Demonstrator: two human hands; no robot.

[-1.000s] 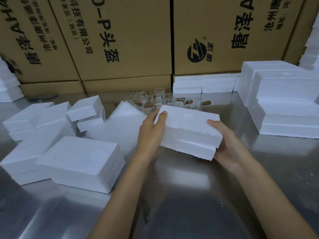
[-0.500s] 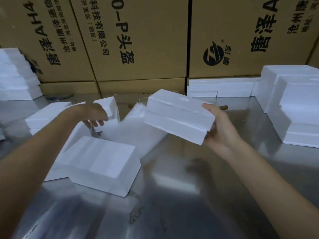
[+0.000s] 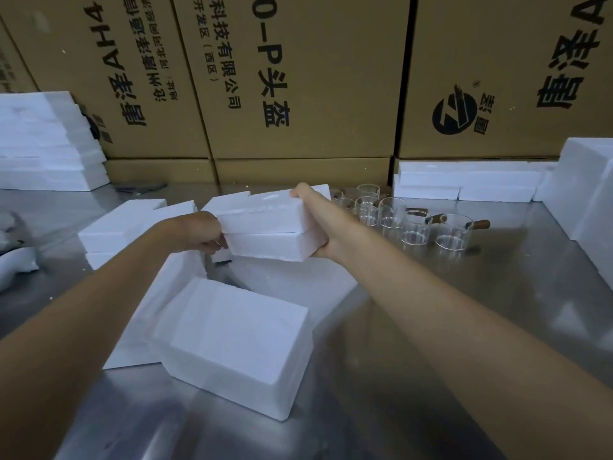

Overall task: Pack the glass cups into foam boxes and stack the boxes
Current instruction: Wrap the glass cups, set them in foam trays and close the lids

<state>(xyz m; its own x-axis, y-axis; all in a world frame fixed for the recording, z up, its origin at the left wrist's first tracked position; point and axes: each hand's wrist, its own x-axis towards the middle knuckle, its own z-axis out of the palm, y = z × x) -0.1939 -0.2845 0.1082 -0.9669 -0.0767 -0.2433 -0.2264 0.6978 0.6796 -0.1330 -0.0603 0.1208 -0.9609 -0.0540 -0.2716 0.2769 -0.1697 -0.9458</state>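
**Closed foam box held in both hands above the table**

The foam box (image 3: 268,227) is a white, two-part block: a lid half sits on a base half, with a thin dark seam running along the long side between them and slightly crumbly edges. It is held in the air, tilted a little, above other foam pieces. The right hand (image 3: 318,224) clamps its right end, thumb on the top edge and fingers curled under the base. The left hand (image 3: 205,232) grips the left end, fingers curled against the lower half.

In front of the held box, nearer the camera, a second closed foam box (image 3: 238,343) rests on the steel table (image 3: 431,327), partly over a flat foam sheet (image 3: 156,310). To the right of the held box stand the glass cups (image 3: 414,224), clear and short, several with brown handles, empty and upright on the table.

Behind the held box rise brown cardboard cartons (image 3: 315,78) printed in black. Readable there: "科技有限公司", "(西区)", "0-P头盔", and a round black logo. More characters are cut off or inverted and cannot be read with confidence.
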